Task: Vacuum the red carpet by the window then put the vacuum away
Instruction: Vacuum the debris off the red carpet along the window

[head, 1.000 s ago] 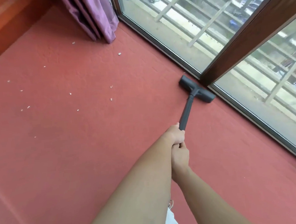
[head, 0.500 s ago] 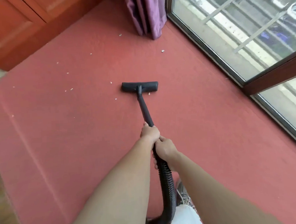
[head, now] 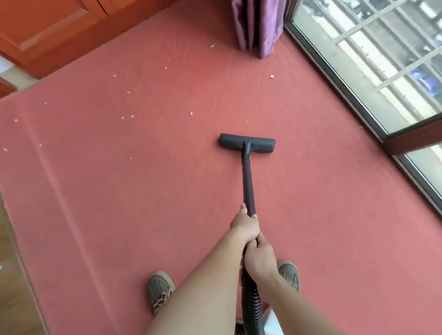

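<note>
The red carpet (head: 140,210) fills most of the floor beside the window (head: 378,64). A black vacuum wand (head: 247,181) runs from my hands to a flat black floor head (head: 247,143) resting on the carpet's middle. My left hand (head: 244,226) grips the wand higher up; my right hand (head: 259,258) grips it just behind, where the ribbed black hose (head: 251,306) begins. The hose drops between my shoes. Several small white crumbs (head: 191,113) lie scattered ahead and to the left of the floor head. The vacuum's body is hidden below the frame.
A purple curtain (head: 258,19) hangs at the far edge by the window frame. Wooden cabinets (head: 54,30) line the far left. Wood flooring (head: 4,255) borders the carpet's left edge. My two brown shoes (head: 160,291) stand on the carpet.
The floor head has left the window frame and swung left to the carpet's middle, then drawn back toward me. My view has tilted down, so my shoes now show.
</note>
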